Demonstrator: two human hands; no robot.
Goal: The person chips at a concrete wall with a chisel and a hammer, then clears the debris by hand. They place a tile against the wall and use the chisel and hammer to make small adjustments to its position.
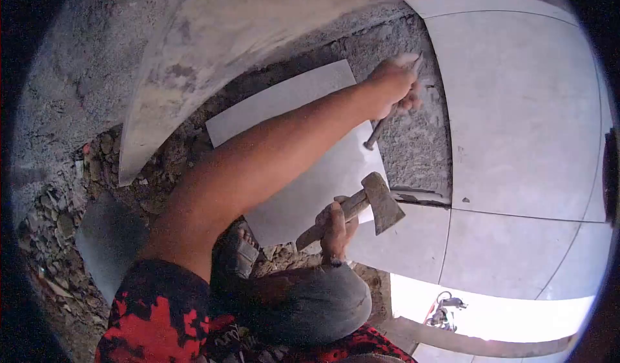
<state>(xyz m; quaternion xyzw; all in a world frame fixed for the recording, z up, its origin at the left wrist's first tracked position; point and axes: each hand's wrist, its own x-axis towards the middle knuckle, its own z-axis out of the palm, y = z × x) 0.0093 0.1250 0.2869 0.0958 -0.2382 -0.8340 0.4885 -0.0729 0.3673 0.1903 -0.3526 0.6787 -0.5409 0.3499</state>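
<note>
Pale loose tile (310, 185) lies askew. Near its lower corner, our right hand (337, 230) wraps handle of hatchet (383, 207), blunt end towards chisel (376, 134). Further right, our left hand (392, 88) curls round chisel shaft (fingertips blurred) over mortar bed (418, 146). Best we brace chisel firmly, keep knuckles clear of its flat head, tap squarely, spare laid tile (523, 111) at right.

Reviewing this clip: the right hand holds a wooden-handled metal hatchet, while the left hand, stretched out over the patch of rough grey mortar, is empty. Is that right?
Not quite: the left hand isn't empty. The head view shows it gripping a slim, dark metal rod over the rough grey mortar. The right hand does hold the wooden-handled metal hatchet.
</note>
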